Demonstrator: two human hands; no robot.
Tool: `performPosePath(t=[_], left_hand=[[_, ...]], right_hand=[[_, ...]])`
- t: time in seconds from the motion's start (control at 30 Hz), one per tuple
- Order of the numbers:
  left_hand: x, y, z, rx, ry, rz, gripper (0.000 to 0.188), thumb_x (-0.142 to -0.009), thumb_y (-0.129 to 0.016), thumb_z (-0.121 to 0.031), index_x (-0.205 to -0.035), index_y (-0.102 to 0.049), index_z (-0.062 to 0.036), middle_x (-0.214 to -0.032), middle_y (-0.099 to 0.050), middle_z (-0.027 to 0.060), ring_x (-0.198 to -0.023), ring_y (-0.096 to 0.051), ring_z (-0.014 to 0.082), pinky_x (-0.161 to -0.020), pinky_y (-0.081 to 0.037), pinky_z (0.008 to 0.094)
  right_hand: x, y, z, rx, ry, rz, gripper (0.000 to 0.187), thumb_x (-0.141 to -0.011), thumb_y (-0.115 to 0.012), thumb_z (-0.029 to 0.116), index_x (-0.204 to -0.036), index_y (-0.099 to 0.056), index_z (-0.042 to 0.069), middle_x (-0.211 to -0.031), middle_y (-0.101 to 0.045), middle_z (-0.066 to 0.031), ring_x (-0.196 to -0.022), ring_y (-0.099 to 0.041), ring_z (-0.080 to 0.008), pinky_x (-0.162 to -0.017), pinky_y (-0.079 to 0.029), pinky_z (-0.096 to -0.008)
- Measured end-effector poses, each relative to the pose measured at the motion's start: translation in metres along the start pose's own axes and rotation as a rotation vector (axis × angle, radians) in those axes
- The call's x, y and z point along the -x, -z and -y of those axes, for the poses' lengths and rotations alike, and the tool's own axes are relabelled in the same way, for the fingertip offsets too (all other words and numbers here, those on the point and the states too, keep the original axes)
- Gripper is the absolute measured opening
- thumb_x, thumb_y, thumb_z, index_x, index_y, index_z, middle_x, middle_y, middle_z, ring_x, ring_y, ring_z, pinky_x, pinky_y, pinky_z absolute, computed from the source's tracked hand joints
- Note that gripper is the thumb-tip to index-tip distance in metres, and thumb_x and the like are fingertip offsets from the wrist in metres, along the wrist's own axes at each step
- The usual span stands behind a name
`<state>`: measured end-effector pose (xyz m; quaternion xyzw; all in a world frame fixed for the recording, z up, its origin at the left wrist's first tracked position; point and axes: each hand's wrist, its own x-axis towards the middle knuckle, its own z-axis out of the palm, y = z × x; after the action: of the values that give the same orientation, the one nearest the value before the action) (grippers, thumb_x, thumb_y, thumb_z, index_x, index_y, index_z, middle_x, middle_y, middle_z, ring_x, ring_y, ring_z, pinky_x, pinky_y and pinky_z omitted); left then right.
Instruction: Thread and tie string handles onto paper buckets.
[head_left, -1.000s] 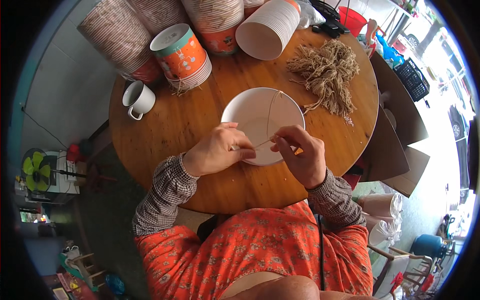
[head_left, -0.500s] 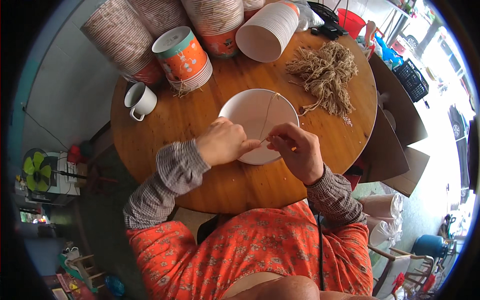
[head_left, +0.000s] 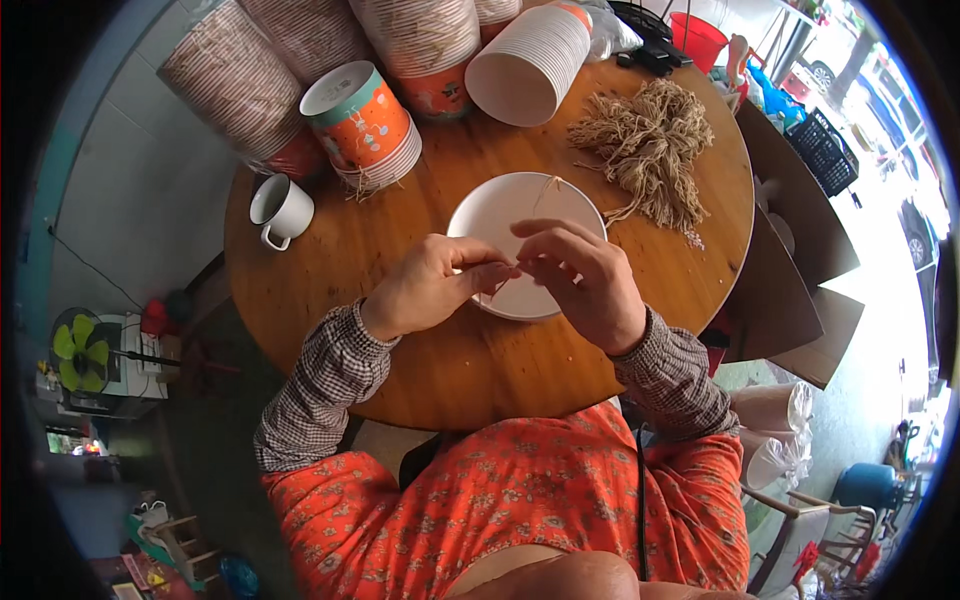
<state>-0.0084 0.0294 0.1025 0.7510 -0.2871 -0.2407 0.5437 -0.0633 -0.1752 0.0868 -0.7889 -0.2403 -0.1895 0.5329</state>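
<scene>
Near the left edge of the round wooden worktop (head_left: 330, 330): a white mug (head_left: 280, 208), handle turned to the near side, set out of the way of the work. Behind it, along the far edge: tall stacks of paper bowls (head_left: 230, 85), lying on their sides and leaning on each other, so many fit in little room. One orange and teal stack (head_left: 362, 122) just in front of them, with thin strings hanging off its rim.

In the middle of the worktop, close to the near edge: a white bowl (head_left: 500, 210), mouth up, kept right in front of the body for an easy reach. Left hand (head_left: 425, 290) over the near rim of the bowl, thumb and first finger pressed together on a thin tan string (head_left: 545, 188). Right hand (head_left: 585, 275) just beside it, fingertips almost touching the left ones, also pinching the string, other fingers curled. String running from the fingers up across the bowl to its far rim, pulled tight, likely for tying. Both hands held low over the bowl, so the tiny string stays steady.

Toward the far right edge: a loose heap of tan strings (head_left: 650, 145), near enough to grab one. At the far edge, between heap and stacks: a stack of plain white bowls (head_left: 530, 65) on its side, mouth facing the hands.
</scene>
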Motion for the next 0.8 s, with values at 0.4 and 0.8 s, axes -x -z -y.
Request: performPosePath(t=[0.4, 0.8], left_hand=[[0.008, -0.014, -0.005, -0.103, -0.128, -0.247, 0.014, -0.09, -0.065, -0.01, -0.099, -0.068, 0.0006, -0.085, -0.07, 0.0054, -0.074, -0.062, 0.0073, -0.066, -0.05, 0.0232], [0.002, -0.006, 0.014, 0.419, -0.013, -0.229, 0.021, -0.097, -0.056, -0.017, -0.094, -0.064, 0.0031, -0.078, -0.065, 0.0048, -0.067, -0.062, 0.0108, -0.064, -0.052, 0.0257]], right_hand=[[-0.01, -0.016, -0.006, -0.005, -0.188, 0.023, 0.01, -0.094, -0.056, 0.013, -0.1, -0.052, 0.005, -0.071, -0.064, -0.01, -0.059, -0.066, -0.0213, -0.053, -0.051, -0.0326], [-0.005, 0.009, -0.009, 0.043, 0.116, 0.093, 0.013, -0.082, -0.071, 0.007, -0.084, -0.059, 0.001, -0.098, -0.057, -0.0129, -0.087, -0.063, -0.024, -0.071, -0.052, -0.0337]])
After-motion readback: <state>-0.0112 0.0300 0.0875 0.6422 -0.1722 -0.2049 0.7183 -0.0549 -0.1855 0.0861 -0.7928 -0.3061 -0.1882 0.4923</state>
